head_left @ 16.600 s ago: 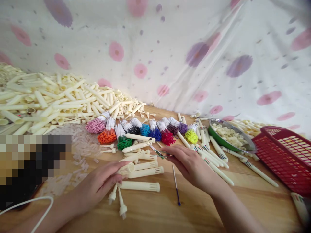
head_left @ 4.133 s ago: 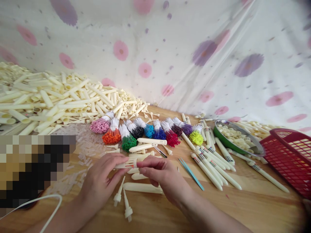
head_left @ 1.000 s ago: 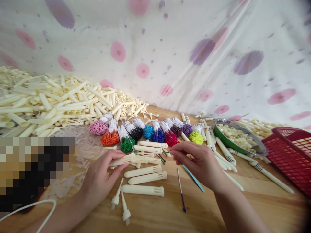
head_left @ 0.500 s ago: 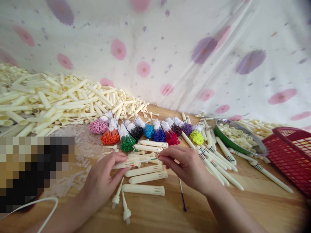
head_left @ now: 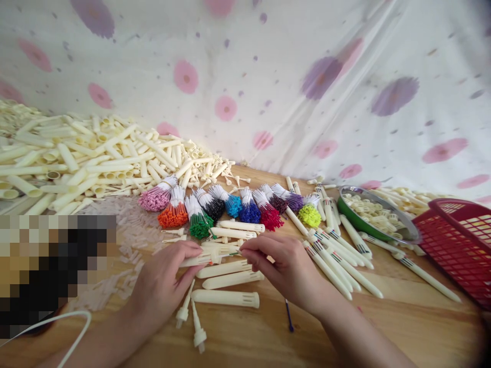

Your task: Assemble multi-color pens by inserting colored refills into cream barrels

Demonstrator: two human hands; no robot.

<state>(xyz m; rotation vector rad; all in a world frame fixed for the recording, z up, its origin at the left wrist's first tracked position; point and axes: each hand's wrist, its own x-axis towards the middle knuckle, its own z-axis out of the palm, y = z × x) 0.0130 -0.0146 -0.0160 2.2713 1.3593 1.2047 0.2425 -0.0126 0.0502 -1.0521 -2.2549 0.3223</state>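
Observation:
My left hand (head_left: 163,281) pinches a cream pen barrel (head_left: 190,261) that lies nearly level, with a bit of orange showing at its slotted part. Thumb and forefinger of my right hand (head_left: 286,268) are closed on the green end of a thin ink refill (head_left: 231,254), whose other end runs into the barrel's slotted end. How deep it sits is hidden. Under and before my hands lie several slotted cream barrels (head_left: 226,299). Two pale pointed pieces (head_left: 199,335) rest near my left hand. A dark blue-tipped refill (head_left: 289,319) lies partly hidden below my right hand.
Rubber-banded refill bundles in many colours (head_left: 251,212) form a row behind my hands. A heap of cream tubes (head_left: 76,153) fills the back left. Striped-slot pens (head_left: 337,260), a green bowl of small parts (head_left: 355,222) and a red basket (head_left: 452,245) stand right.
My right hand has moved left toward the barrel, and less of the green-ended refill shows between my hands. My left hand stays almost in place.

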